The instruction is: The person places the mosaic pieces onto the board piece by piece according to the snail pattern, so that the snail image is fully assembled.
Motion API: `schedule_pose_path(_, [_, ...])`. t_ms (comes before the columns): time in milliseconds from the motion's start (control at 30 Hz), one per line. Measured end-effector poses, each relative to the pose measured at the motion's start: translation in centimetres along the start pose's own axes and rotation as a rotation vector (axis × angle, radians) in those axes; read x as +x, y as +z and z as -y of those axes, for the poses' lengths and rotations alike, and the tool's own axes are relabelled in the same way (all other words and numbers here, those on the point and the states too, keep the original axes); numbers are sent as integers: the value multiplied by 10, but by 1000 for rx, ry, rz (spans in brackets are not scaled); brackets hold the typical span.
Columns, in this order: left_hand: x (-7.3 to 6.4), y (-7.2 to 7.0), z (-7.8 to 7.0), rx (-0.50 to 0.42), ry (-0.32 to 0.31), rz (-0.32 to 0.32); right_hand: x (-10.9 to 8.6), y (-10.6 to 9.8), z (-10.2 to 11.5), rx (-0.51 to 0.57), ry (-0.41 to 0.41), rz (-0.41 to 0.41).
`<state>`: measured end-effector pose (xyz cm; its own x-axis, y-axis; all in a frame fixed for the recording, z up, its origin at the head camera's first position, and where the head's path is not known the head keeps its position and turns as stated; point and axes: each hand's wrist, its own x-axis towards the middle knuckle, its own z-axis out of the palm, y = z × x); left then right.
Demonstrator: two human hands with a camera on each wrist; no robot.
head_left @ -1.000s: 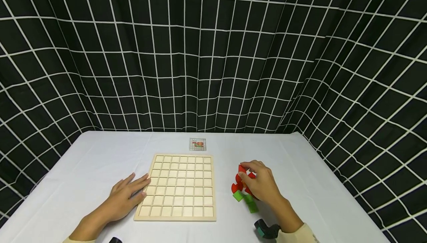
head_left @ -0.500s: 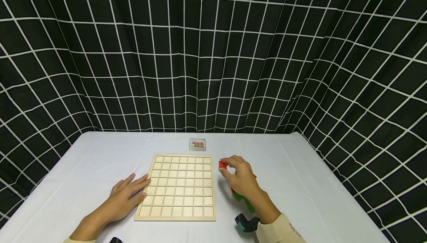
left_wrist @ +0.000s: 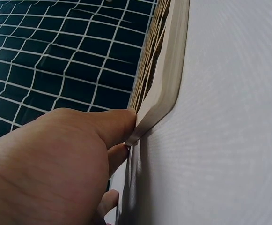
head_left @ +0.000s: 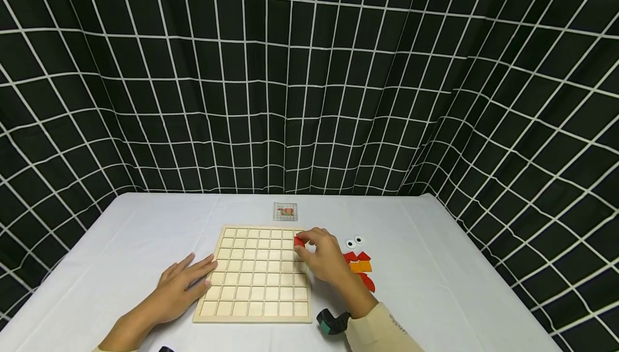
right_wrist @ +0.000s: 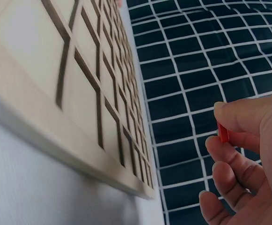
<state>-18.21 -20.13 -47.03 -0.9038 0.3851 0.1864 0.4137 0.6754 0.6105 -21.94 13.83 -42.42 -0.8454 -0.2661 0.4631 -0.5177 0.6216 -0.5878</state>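
A pale wooden grid board (head_left: pixel 247 278) lies flat on the white cloth. My left hand (head_left: pixel 181 290), fingers extended, rests along its left edge; the left wrist view shows the thumb touching the corner of the board's rim (left_wrist: pixel 169 70). Between thumb and index finger, my right hand (head_left: pixel 323 258) pinches a small red block (head_left: pixel 299 241) over the upper right part of the grid. Seen by the right wrist camera, the thin red block (right_wrist: pixel 224 133) is held clear of the board, the other fingers loosely bent. Part of the board's right edge is hidden behind the right hand.
Right of the board lie red pieces (head_left: pixel 367 282), orange squares (head_left: pixel 360 266) and two round eye pieces (head_left: pixel 358 239). A small picture card (head_left: pixel 285 212) sits behind the board. A black device (head_left: pixel 332 322) is at the right wrist. Dark gridded curtains (head_left: pixel 271 99) surround the table.
My right hand has carried the red block leftward from the loose pieces to over the board, uncovering the eye pieces and orange squares. The left hand stays at the board's edge.
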Motion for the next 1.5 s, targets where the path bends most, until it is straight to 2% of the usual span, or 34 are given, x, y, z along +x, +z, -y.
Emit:
schedule_pose_path(167, [0,1,1,8,-3,0,3,13,-1,29,16,22])
schedule_pose_path(400, [2,2,0,13,-1,-7,4,24,-8,31,-3,27])
schedule_pose_path(633, [3,3,-1,9,-2,-7,3,33,-17,-44,35,81])
schedule_pose_path(1167, [-2,5,1,19,-18,-5,2,45,-18,-79,105,156])
schedule_pose_path(1500, [-1,2,2,31,12,-31,7,44,-17,-90,91,150])
